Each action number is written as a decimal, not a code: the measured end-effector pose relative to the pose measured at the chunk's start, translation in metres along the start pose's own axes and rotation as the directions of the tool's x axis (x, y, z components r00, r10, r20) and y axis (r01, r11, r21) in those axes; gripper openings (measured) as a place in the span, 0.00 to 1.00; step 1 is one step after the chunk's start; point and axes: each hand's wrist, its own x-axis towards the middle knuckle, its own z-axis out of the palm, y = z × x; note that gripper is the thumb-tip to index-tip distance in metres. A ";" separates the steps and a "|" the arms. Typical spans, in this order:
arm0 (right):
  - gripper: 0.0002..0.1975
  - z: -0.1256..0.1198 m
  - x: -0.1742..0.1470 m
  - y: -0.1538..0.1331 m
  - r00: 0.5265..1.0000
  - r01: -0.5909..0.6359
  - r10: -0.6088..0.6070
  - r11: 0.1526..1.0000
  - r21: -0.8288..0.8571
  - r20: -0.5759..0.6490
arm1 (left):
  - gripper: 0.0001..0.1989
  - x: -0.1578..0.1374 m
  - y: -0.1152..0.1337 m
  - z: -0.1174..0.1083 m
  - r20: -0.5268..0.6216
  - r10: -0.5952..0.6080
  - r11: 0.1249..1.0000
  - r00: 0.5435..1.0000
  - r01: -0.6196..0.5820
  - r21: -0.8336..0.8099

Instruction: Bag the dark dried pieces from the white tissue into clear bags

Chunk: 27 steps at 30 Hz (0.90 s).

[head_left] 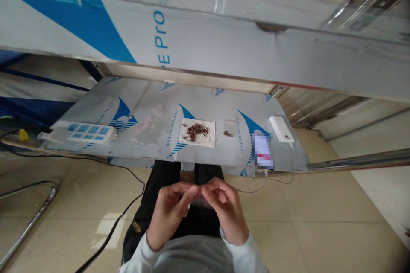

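Over my lap, my left hand (173, 209) and my right hand (226, 204) are close together, thumbs and fingers pinching the top edge of a small clear plastic bag (202, 200). The bag is thin and see-through, so its outline is hard to make out. On the shelf ahead, a heap of small brown screws (196, 131) lies on a white paper sheet (208, 140). To its right is a small zip bag (229, 124) with a few screws inside. Several flat clear bags with reddish strips (149, 123) lie left of the paper.
A white power strip (91, 133) lies at the left, with a black cable (128, 204) hanging down. A lit phone (263, 151) and a white power bank (282, 129) lie at the right, cables attached. A film-covered upper shelf (205, 47) overhangs the back.
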 end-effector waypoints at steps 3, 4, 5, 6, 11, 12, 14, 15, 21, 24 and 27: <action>0.09 -0.001 0.005 0.002 1.000 -0.012 0.012 1.000 0.004 -0.006 | 0.14 0.005 -0.005 -0.002 0.011 0.000 1.000 1.000 0.000 -0.004; 0.08 -0.002 0.006 0.002 1.000 -0.014 0.014 1.000 -0.027 -0.001 | 0.14 0.006 -0.006 -0.003 -0.007 0.014 1.000 1.000 -0.013 0.018; 0.08 -0.002 0.008 0.002 1.000 -0.018 0.019 0.998 -0.067 0.007 | 0.14 0.009 -0.006 -0.004 -0.025 0.024 0.999 0.999 -0.023 0.043; 0.08 -0.003 0.010 0.001 1.000 -0.024 0.026 0.994 -0.110 0.018 | 0.15 0.011 -0.006 -0.005 -0.027 0.030 0.998 0.999 -0.028 0.065; 0.16 -0.026 0.050 -0.021 0.994 0.032 -0.058 0.963 -0.269 -0.090 | 0.21 0.036 -0.009 -0.027 -0.081 0.108 0.984 0.991 -0.095 0.150; 0.18 -0.037 0.067 -0.025 0.984 0.055 -0.103 0.952 -0.302 -0.146 | 0.22 0.044 -0.013 -0.037 -0.141 0.142 0.971 0.980 -0.111 0.211; 0.27 -0.064 0.107 -0.028 0.946 0.100 -0.203 0.924 -0.369 -0.253 | 0.19 0.063 -0.022 -0.063 -0.255 0.207 0.904 0.944 -0.085 0.420; 0.30 -0.078 0.130 -0.027 0.933 0.106 -0.233 0.905 -0.411 -0.273 | 0.17 0.073 -0.027 -0.078 -0.332 0.241 0.837 0.912 -0.023 0.546; 0.45 -0.142 0.216 -0.009 0.835 -0.093 -0.344 0.681 -0.726 -0.429 | 0.22 0.132 -0.048 -0.158 -0.665 0.365 0.651 0.651 0.333 0.683; 0.46 -0.149 0.206 -0.002 0.790 -0.076 -0.444 0.612 -0.787 -0.422 | 0.22 0.152 -0.049 -0.172 -0.672 0.383 0.584 0.633 0.398 0.708; 0.38 -0.141 0.172 0.009 0.780 0.027 -0.528 0.564 -0.825 -0.335 | 0.15 0.166 -0.047 -0.174 -0.649 0.387 0.519 0.655 0.427 0.741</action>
